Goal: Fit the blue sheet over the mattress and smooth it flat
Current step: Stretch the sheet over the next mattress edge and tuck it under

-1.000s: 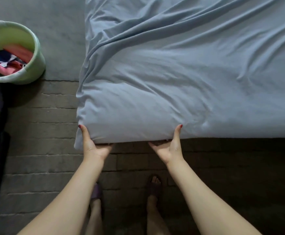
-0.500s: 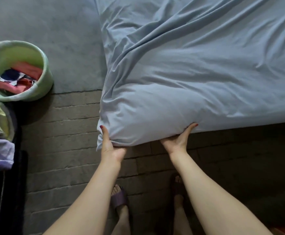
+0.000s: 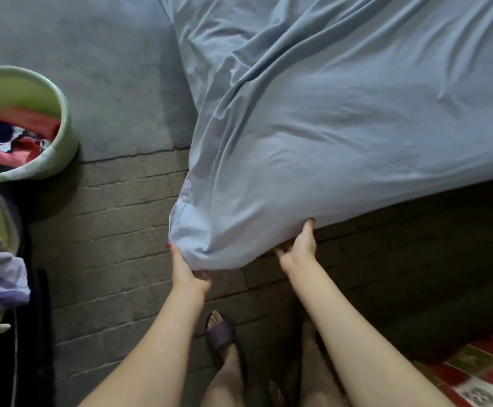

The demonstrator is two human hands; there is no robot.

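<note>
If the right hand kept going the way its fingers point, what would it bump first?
The right hand points up and under the lifted corner, so it would probably meet the blue sheet it already grips, with the mattress inside. Depth is unclear.

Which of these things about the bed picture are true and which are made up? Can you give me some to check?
1. Both hands hold the corner of the blue sheet. True: the left hand and right hand grip under its lower edge.
2. The sheet is perfectly smooth. False: long folds run across it.
3. The green basket is empty. False: red and dark clothes lie inside it.
4. The basket stands left of the bed. True.
5. The person is wearing boots. False: a dark open-toed slipper shows on one foot.
</note>
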